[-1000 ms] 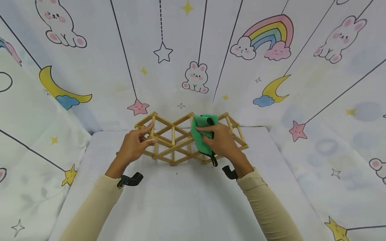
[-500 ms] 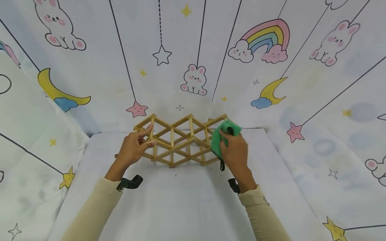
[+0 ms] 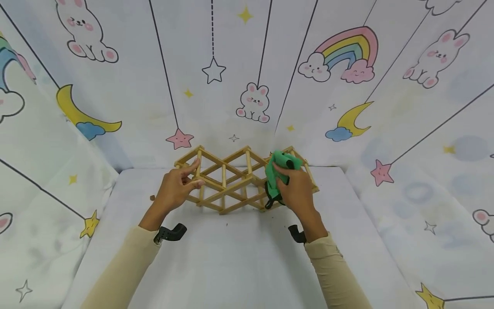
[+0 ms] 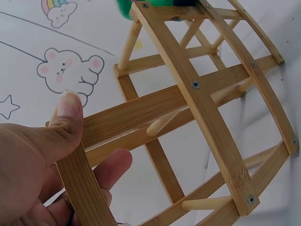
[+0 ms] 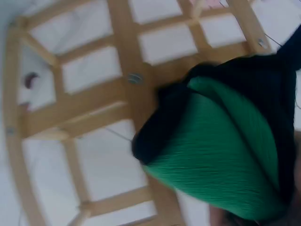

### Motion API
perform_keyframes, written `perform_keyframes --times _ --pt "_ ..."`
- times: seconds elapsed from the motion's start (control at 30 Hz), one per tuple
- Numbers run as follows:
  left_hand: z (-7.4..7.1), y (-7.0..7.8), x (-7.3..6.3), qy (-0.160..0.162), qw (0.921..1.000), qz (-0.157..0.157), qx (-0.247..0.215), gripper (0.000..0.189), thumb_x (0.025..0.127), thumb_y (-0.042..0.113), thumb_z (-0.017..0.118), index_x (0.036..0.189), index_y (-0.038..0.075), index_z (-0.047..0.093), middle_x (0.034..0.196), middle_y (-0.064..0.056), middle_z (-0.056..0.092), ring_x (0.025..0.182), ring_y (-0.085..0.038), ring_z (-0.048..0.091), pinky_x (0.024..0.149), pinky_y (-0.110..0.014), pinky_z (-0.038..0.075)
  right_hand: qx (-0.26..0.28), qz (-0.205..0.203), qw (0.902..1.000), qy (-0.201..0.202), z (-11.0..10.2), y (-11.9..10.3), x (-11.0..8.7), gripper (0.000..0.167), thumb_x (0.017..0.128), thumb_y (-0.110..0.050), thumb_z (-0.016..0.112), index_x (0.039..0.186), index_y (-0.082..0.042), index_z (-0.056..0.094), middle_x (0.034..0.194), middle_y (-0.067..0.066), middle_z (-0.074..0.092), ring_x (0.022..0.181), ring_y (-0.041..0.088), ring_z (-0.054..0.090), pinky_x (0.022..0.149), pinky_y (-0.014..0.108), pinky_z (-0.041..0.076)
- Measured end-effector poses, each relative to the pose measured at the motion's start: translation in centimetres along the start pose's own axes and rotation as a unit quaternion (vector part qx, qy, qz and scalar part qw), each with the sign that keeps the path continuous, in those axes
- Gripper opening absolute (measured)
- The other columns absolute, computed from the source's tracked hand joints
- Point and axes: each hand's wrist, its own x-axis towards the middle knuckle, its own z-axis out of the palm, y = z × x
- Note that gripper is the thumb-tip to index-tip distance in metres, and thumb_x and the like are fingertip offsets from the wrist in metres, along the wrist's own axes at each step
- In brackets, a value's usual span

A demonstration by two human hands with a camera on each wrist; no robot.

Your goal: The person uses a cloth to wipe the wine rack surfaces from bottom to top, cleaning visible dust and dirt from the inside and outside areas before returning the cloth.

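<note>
A wooden folding lattice rack (image 3: 224,176) of crossed slats and round dowels stands at the back of the white table. My left hand (image 3: 172,191) grips its left end; in the left wrist view the thumb (image 4: 68,117) lies over a slat with fingers behind it. My right hand (image 3: 299,193) holds a bunched green cloth (image 3: 273,174) with black trim and a loop against the right part of the rack. In the right wrist view the cloth (image 5: 216,150) covers some slats (image 5: 129,47), and most of the right hand is hidden.
Behind the rack rises a white backdrop (image 3: 231,107) printed with rabbits, stars and moons; it also runs along both sides. A small brown piece (image 3: 152,198) shows beside the left wrist. Dark specks dot the white tabletop (image 3: 235,257) in front of the rack.
My right hand has moved the cloth rightward along the rack, then slightly back left, and the cloth is more bunched. My left hand keeps its hold on the left end.
</note>
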Motion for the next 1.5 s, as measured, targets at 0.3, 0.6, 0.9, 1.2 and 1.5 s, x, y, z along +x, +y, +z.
perform_keyframes --times 0.3,0.6,0.9,1.2,1.5 --pt "-0.2 -0.2 -0.1 -0.001 0.9999 -0.012 -0.012 0.072 0.098 0.024 0.078 0.162 0.025 0.044 0.082 -0.008 0.062 0.068 -0.018 0.049 0.06 -0.032 0.04 0.154 -0.014 0.9859 0.064 2.7 -2.9 5.9 0.048 0.098 -0.013 0.079 0.14 -0.035 0.069 0.159 0.012 0.056 0.147 0.033 0.053 0.116 0.051 0.05" --pt "0.2 -0.2 0.0 0.0 1.0 0.003 -0.008 0.073 0.096 0.025 0.08 0.161 0.024 0.045 0.089 -0.012 0.066 0.073 -0.019 0.056 0.065 -0.033 0.045 0.184 0.033 0.946 -0.265 0.7 -1.8 8.0 0.041 0.098 -0.01 0.078 0.133 -0.032 0.076 0.159 0.014 0.052 0.137 0.034 0.057 0.098 0.049 0.061" --pt "0.7 0.0 -0.2 0.007 0.9998 0.004 -0.017 0.073 0.096 0.024 0.079 0.16 0.022 0.046 0.081 -0.009 0.063 0.063 -0.014 0.049 0.053 -0.027 0.038 0.169 0.046 0.9744 -0.141 2.4 -2.5 8.2 0.042 0.102 -0.016 0.074 0.138 -0.036 0.071 0.162 0.018 0.051 0.138 0.037 0.06 0.1 0.047 0.061" --pt "2.0 0.7 -0.4 0.032 0.9994 0.013 -0.01 0.072 0.095 0.025 0.08 0.16 0.02 0.048 0.067 -0.003 0.054 0.06 -0.014 0.044 0.051 -0.026 0.036 0.159 -0.021 0.9795 -0.121 -1.0 -5.8 6.3 0.042 0.1 -0.014 0.077 0.138 -0.03 0.073 0.159 0.019 0.053 0.143 0.036 0.056 0.102 0.053 0.059" --pt "3.3 2.0 -1.1 0.057 0.9982 0.016 0.013 0.073 0.095 0.031 0.081 0.158 0.016 0.049 0.055 0.002 0.048 0.054 -0.013 0.042 0.048 -0.026 0.032 0.015 -0.027 0.9964 -0.079 2.0 -6.2 -1.0 0.038 0.099 -0.013 0.075 0.137 -0.015 0.073 0.137 0.022 0.071 0.098 0.036 0.073 0.077 0.045 0.062"
